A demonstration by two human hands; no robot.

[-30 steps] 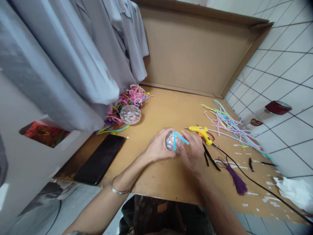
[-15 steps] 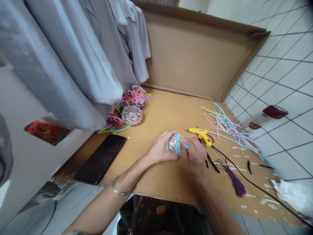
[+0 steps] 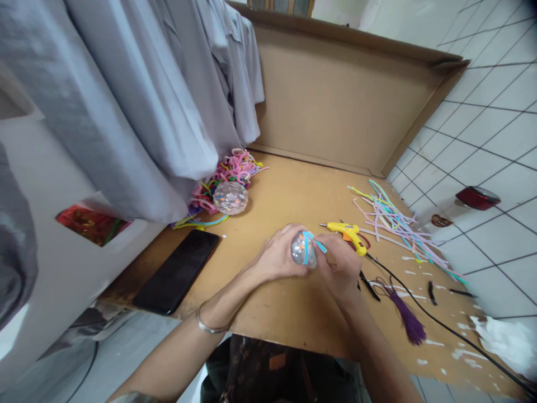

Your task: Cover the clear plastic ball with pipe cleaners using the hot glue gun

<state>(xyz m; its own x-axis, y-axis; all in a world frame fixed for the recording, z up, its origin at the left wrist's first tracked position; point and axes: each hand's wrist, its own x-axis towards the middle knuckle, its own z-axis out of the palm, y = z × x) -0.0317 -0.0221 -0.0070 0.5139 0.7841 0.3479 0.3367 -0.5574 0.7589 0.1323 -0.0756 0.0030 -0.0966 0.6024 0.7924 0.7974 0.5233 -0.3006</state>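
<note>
My left hand [image 3: 280, 252] is wrapped round a small clear ball [image 3: 298, 253] with orange and pale bits inside. A blue pipe cleaner [image 3: 306, 249] runs around the ball, and its free end sticks out to the right. My right hand [image 3: 340, 263] is closed at the ball's right side, thumb and fingers pinching that blue end. Just beyond the right hand lies a yellow glue gun [image 3: 350, 235], its nozzle facing left. A larger clear faceted ball [image 3: 230, 198] rests at the back left, beside a heap of colourful pipe cleaners [image 3: 239, 168].
A black phone [image 3: 178, 271] lies at the left table edge. To the right are loose pastel pipe cleaners [image 3: 390, 224], a purple tassel [image 3: 405, 316], a clear jar with a red lid [image 3: 478, 198] and white tissue [image 3: 503, 341]. The glue gun's cord [image 3: 440, 324] crosses the right side.
My right hand has drawn slightly right, and the blue pipe cleaner's end now extends farther from the ball. My left hand keeps its hold. The whole view has shifted a little.
</note>
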